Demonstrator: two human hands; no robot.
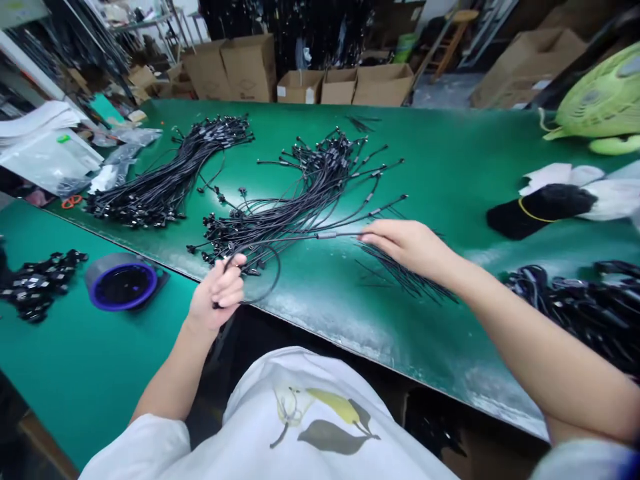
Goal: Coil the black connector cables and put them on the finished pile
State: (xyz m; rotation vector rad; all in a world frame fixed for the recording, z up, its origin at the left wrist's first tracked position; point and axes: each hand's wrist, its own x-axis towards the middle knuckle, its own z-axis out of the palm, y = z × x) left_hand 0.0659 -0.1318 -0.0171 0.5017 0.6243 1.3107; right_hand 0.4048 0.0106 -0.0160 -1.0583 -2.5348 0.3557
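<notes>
A black cable (327, 235) with a grey sleeve near its right end stretches between my two hands, above the green table. Its left part curls into a loop beside my left hand (220, 292), whose fingers are closed around it. My right hand (400, 243) pinches the other end. Just beyond the held cable lies a loose bundle of similar cables (295, 207) with small black connectors at both ends. Thin black ties or wires (400, 273) lie partly under my right hand.
Another cable bundle (175, 170) lies at the back left, near orange-handled scissors (71, 201). A blue-rimmed tape roll (123, 283) and black connectors (37, 283) are at left. Coiled cables (575, 313), a banded black roll (537, 210) and a green fan (603, 93) stand right.
</notes>
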